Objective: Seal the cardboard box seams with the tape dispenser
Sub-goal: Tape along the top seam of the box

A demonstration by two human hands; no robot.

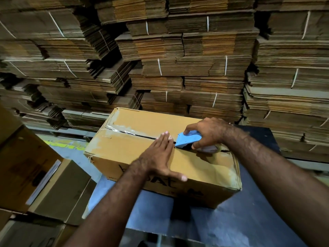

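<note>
Stacks of flattened cartons point(178, 59), tied in bundles with white string, fill the whole background. Below them a dark blue desk point(240, 220) carries the box point(142, 157), which lies lengthwise from lower right to upper left with its top flaps folded shut. Clear tape point(124, 130) covers the far part of the centre seam and wraps over the far end; the near part of the seam shows as a dark open gap. More boxes point(44, 184) stand to the left of the desk, lower down.

The left hand point(160, 154) lies open and flat on the box top, fingers spread, fingertips on the seam just beside the dispenser, thumb hanging over the near edge. The right hand point(206, 132) is closed around the blue dispenser point(187, 140), which sits on the seam about midway along the box, its nose pointing toward the left fingertips. The tape roll under the right palm is mostly hidden.
</note>
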